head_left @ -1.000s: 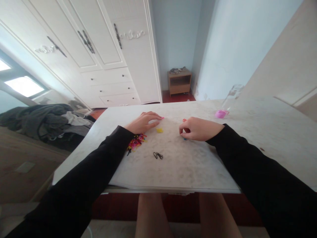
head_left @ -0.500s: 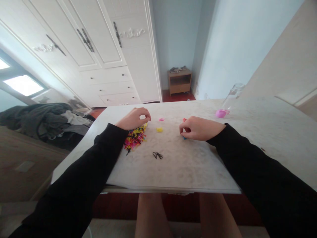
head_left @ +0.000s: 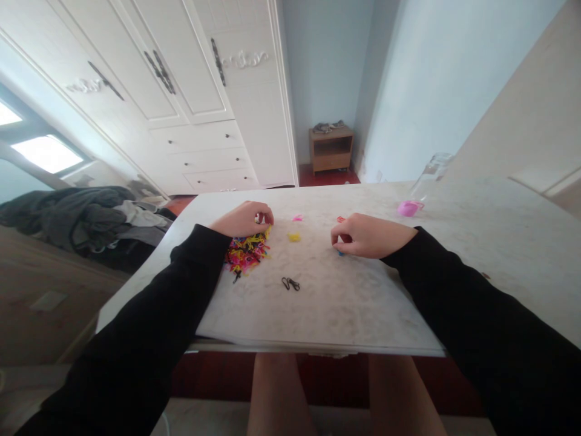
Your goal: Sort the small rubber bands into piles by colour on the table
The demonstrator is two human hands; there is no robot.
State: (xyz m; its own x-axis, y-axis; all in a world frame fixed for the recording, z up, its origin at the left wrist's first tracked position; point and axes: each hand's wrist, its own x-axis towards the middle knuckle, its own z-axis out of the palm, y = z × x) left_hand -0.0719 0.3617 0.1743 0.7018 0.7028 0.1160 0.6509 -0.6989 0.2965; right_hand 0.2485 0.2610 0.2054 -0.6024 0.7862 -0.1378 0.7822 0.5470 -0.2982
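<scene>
Multicoloured pile of small loose bands [head_left: 249, 253]: under our left hand [head_left: 245, 219], long axis slanting away rightward.
Left fingers: curled; we cannot tell their grip.
Right hand [head_left: 363, 235]: fingers curled, grip unclear, by blue piece [head_left: 341, 254].

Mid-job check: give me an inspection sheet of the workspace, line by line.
Surface: white table, grey smudges.
Job's things: mixed-colour pile at left; separate pink bits, yellow bits, black loops; red bits and blue bits by the right hand.
Clutter: clear container and pink object, far right.
Hands: left hand at the pile, right hand over the table, fingers curled; grip unclear on both.
Cables: thin white curve below, bottom left; possibly a cord.
Surroundings: wardrobe, nightstand, clothes heap.
</scene>
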